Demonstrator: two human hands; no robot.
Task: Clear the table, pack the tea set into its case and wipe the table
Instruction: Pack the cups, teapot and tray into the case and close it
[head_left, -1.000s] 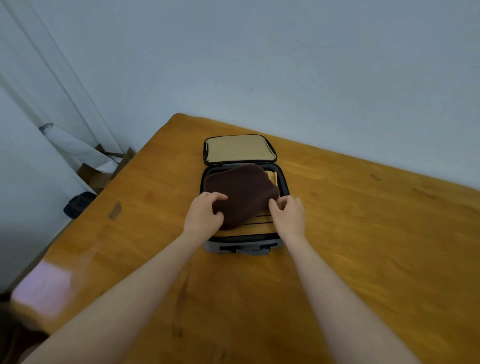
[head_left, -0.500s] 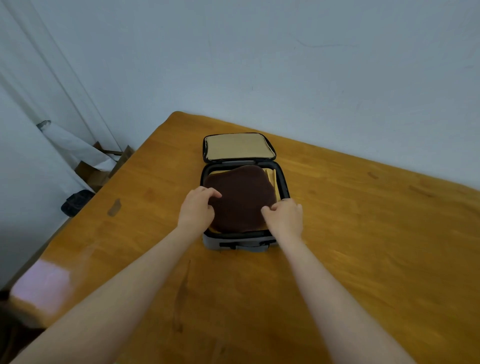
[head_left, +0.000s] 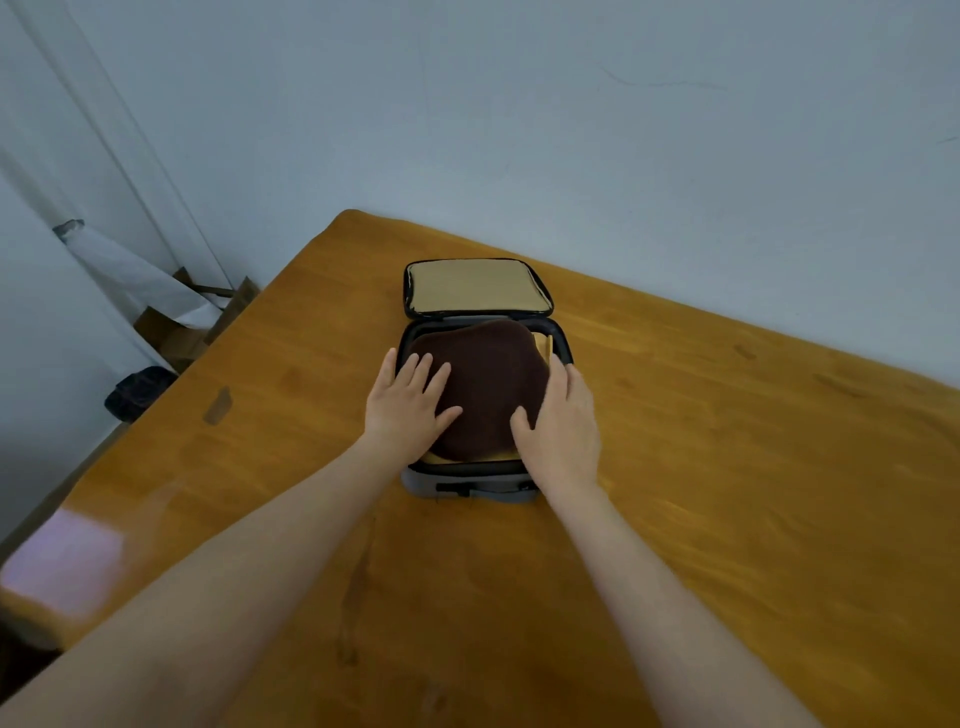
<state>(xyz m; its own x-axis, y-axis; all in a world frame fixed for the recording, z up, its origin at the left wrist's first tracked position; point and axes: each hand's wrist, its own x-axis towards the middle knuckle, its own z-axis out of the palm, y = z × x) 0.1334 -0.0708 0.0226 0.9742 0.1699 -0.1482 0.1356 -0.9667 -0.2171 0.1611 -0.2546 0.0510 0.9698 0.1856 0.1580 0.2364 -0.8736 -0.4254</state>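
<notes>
Where they pinched before, left hand (head_left: 410, 402) and right hand (head_left: 563, 421) now press the brown cloth (head_left: 485, 374) flat-palmed into the case (head_left: 467, 491); packing looks nearly done.

Dark brown cloth (head_left: 483, 384), tan-lined, seemingly grey case (head_left: 470, 488), orange-brown table (head_left: 727, 467).

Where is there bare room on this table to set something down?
Bare table wood lies wide right of the case, narrower on its left, and near, between the forearms. Crowded only inside the case: left hand and right hand touch the brown cloth.
</notes>
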